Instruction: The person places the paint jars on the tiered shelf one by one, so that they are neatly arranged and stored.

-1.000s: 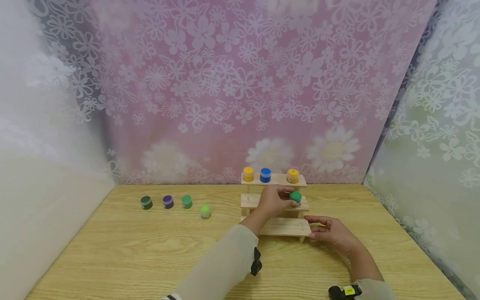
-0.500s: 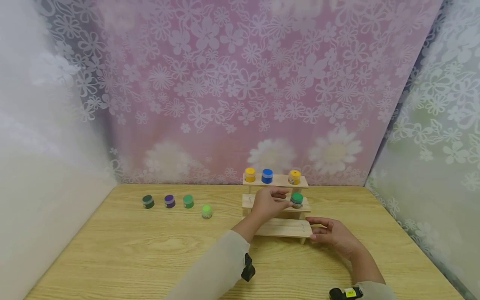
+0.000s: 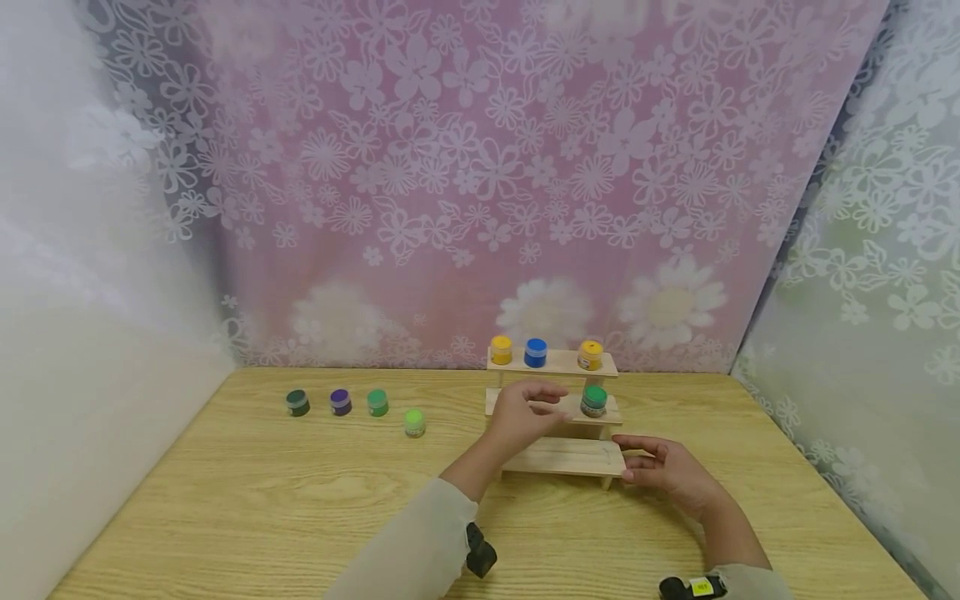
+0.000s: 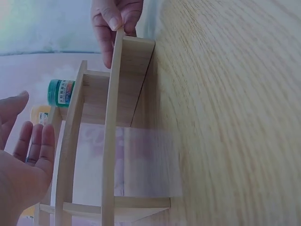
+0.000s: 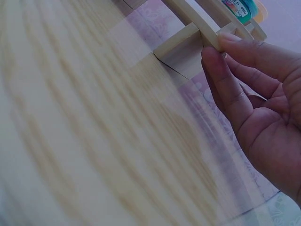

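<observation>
A small wooden three-step shelf (image 3: 564,457) stands on the table. A paint jar with a green lid (image 3: 594,401) sits upright at the right end of its middle step. My left hand (image 3: 525,417) is just left of this jar, its fingers apart from it and holding nothing. The left wrist view shows a gap between the fingers and the green jar (image 4: 61,92). With thumb and fingers, my right hand (image 3: 671,475) pinches the right end of the lowest step, as the right wrist view shows at the board's corner (image 5: 214,41).
The top step carries a yellow jar (image 3: 501,350), a blue jar (image 3: 536,352) and another yellow jar (image 3: 591,356). Left of the shelf, on the table, stand a dark green jar (image 3: 297,403), a purple jar (image 3: 341,402), a green jar (image 3: 377,402) and a lime jar (image 3: 414,422).
My left hand has let go of the green-lidded jar on the middle step and drawn back to the left. The right hand stays at the shelf's end.
</observation>
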### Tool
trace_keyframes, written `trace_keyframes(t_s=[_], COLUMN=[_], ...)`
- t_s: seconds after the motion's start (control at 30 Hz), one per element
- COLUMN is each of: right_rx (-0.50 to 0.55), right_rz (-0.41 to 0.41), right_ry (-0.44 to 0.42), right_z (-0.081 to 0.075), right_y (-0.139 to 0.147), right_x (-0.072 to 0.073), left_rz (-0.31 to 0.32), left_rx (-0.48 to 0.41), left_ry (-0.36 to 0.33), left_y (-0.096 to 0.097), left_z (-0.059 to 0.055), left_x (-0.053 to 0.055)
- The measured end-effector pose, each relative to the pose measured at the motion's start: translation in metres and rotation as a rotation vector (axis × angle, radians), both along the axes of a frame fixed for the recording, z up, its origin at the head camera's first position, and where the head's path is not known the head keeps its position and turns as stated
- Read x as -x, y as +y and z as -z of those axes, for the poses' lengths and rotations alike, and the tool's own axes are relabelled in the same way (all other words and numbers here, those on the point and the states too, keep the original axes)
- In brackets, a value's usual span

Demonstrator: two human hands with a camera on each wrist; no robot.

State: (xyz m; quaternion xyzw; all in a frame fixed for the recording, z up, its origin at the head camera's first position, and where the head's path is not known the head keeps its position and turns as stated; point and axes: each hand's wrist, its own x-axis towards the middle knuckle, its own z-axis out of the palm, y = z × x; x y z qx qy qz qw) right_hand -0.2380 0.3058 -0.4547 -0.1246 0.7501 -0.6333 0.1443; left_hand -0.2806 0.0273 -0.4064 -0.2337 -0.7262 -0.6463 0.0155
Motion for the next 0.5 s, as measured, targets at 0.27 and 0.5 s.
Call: trace_keyframes(t_s=[0.27,0.5], right_rx=[0.007,0.016], right_rz=[-0.001,-0.004], right_ry=[0.001,0.001], right_z=[-0.001,-0.001], right_y=[-0.001,0.000], right_x=[-0.001,-0.001], left_rz=[0.030,0.043], left_rx=[-0.016,-0.036], left_ry=[0.033,0.047], left_y=[-0.013,-0.025], left_z=[-0.002,-0.005], left_x=[-0.008,-0.014])
